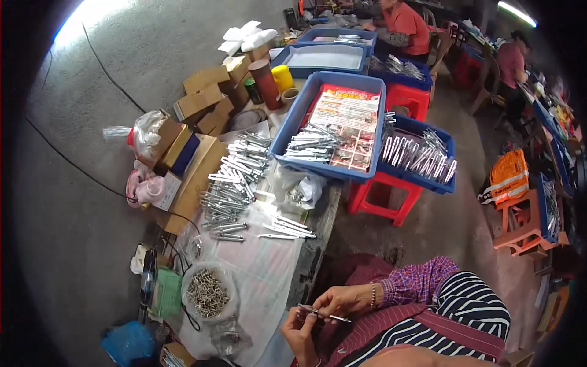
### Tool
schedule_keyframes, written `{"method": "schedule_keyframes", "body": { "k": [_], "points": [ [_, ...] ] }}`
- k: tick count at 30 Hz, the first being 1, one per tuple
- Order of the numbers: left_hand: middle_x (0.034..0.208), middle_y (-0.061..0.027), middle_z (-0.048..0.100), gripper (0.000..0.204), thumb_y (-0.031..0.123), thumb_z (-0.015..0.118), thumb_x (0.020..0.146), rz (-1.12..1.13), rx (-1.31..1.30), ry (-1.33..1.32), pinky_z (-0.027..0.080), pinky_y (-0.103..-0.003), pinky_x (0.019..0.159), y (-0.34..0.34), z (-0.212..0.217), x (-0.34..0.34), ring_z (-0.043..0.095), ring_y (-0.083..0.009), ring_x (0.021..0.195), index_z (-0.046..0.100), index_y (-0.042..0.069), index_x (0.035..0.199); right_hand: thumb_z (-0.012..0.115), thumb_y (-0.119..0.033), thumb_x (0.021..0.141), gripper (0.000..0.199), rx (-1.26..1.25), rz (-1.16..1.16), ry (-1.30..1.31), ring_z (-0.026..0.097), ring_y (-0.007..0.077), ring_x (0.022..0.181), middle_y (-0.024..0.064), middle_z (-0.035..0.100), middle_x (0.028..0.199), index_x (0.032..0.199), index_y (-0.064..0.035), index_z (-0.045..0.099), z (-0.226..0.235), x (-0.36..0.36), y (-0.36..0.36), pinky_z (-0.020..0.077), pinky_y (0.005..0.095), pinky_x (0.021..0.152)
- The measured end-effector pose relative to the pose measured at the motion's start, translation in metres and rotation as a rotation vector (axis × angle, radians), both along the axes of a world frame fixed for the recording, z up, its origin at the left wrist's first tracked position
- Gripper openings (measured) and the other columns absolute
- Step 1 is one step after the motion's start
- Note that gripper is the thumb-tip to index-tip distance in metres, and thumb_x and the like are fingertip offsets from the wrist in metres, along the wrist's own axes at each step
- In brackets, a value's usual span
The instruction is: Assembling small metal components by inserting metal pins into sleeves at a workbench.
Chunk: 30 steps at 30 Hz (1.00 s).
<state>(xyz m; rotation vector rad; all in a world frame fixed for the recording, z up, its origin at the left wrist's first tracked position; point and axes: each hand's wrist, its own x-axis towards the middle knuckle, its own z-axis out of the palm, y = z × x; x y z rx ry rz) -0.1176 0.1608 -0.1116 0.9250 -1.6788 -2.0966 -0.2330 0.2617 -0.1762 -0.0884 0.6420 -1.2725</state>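
Observation:
My left hand [299, 337] and my right hand [346, 302] meet close to my lap, past the front edge of the bench. Between their pinched fingers is a slim silver metal part [339, 318], one end sticking out to the right below my right hand. Fingers cover its middle, so its exact kind stays unclear. To the left, a plastic-lined bowl of small screws [208, 295] sits on white sheeting [263, 269]. Farther back lies a heap of similar silver metal parts [229, 192], with several loose white-silver strips [287, 229] beside it.
A blue tray [284, 137] holding metal parts and printed paper stands beyond. Another blue tray [449, 183] rests on a red stool [397, 217]. Cardboard boxes [205, 162] line the wall side. Black cables [79, 165] hang there. Two people [411, 27] sit farther off.

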Motion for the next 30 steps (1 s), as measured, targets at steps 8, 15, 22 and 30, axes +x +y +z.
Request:
{"method": "schedule_keyframes", "body": {
  "k": [8,15,22,30],
  "points": [
    [0.076,0.0006,0.055,0.011,-0.004,0.06,0.075,0.146,-0.024,0.054,0.04,-0.017,0.058,-0.005,-0.015,-0.002,0.051,-0.0056,0.066,0.056,0.0,0.085,0.062,-0.01,0.082,0.028,-0.03,-0.093,0.155,0.055,0.0067,0.068,0.0002,0.059,0.078,0.108,-0.0009,0.056,0.014,-0.006,-0.005,0.0464,0.0214,0.06],
    [0.076,0.0009,0.054,0.014,-0.005,0.061,0.073,0.157,-0.085,0.037,0.041,-0.018,0.06,-0.005,-0.018,-0.004,0.051,-0.0058,0.067,0.056,0.001,0.085,0.059,-0.011,0.085,0.033,-0.043,-0.044,0.307,0.054,0.0059,0.068,-0.0009,0.058,0.079,0.116,-0.001,0.055,0.013,-0.014,-0.003,0.0466,0.0209,0.062],
    [0.076,-0.0006,0.055,0.015,-0.005,0.06,0.074,0.155,-0.069,0.089,0.042,-0.018,0.06,-0.005,-0.021,-0.003,0.052,-0.0065,0.067,0.055,0.0,0.087,0.056,-0.012,0.087,0.032,-0.174,-0.061,0.422,0.055,0.0054,0.071,-0.0009,0.06,0.079,0.118,-0.002,0.055,0.014,-0.014,-0.003,0.0466,0.0203,0.064],
    [0.077,-0.0016,0.056,0.016,-0.006,0.063,0.073,0.144,0.06,0.1,0.043,-0.019,0.062,-0.006,-0.029,0.0,0.053,-0.0071,0.067,0.057,-0.001,0.087,0.057,-0.013,0.086,0.03,-0.104,-0.033,0.284,0.056,0.0054,0.075,0.0009,0.062,0.084,0.114,-0.0013,0.058,0.012,-0.016,-0.002,0.0461,0.0197,0.065]
  ]
}}
